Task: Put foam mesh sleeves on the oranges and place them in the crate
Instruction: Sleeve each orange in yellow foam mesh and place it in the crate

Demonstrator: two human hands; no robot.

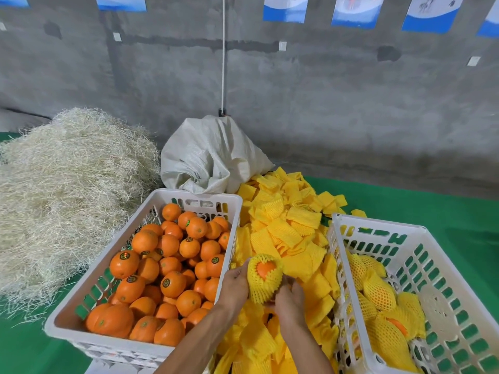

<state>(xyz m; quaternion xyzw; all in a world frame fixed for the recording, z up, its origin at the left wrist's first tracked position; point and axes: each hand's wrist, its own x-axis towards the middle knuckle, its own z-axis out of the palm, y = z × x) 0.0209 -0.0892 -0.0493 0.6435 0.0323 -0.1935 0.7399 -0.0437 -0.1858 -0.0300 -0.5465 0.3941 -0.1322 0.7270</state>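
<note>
- The orange (264,269) sits inside a yellow foam sleeve (263,284), held up between both hands over the loose sleeve pile (283,225). A patch of bare peel shows through the sleeve's open far end.
- The left hand (234,286) cups the left side of the sleeved fruit, fingers curled against the mesh. The right hand (287,302) grips the near, lower end, where the mesh gathers to a narrower tail.
- The sleeved fruit's long axis runs from that gathered end near the person up and away to the open end, tilted slightly left.
- The crate of wrapped fruit (337,238) lies to the right of the hands; its near-left wall is just beside the right hand. Several sleeved oranges (379,291) already lie on its floor, with much of it bare.
- The right hand is the nearer one to that crate, so in my judgement the coming move is a short carry to the right over the wall, most easily by the right hand once the sleeve is fully seated.
- Whether the sleeve already covers the hidden underside cannot be told from here.
- The crate of bare oranges (237,209) stands to the left, touching the left wrist, on the green-covered bench (432,201).
</note>
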